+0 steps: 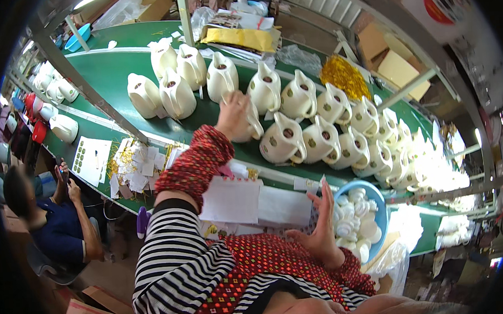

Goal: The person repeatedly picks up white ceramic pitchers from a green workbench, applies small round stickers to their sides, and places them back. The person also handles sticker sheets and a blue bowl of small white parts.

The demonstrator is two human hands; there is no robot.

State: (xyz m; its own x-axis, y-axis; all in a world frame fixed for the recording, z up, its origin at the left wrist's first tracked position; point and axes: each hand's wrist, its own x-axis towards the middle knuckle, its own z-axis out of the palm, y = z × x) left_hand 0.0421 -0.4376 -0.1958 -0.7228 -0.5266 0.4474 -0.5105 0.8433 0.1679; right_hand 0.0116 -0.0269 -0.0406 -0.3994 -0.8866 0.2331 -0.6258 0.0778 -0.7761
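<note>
Cream plastic jugs (282, 138) with spouts, side handles and dark round openings on top stand in rows on a green bench (96, 71). My left hand (235, 115) reaches out over the bench, its fingers bent down around the top of one jug (252, 125). Part of that jug is hidden behind the hand and red patterned sleeve. Nearer my body, my right hand (322, 227) is raised with fingers spread and nothing in it. Beside it sits a light-blue basin (384, 218) holding white round plastic parts (354, 214).
White sheets (231, 200) lie along the bench's near edge. Loose labels (135, 169) and gold strands are heaped to the left; a gold tinsel pile (345, 77) lies at the back. Metal posts (184, 18) rise from the bench. A seated person (59, 224) works at far left.
</note>
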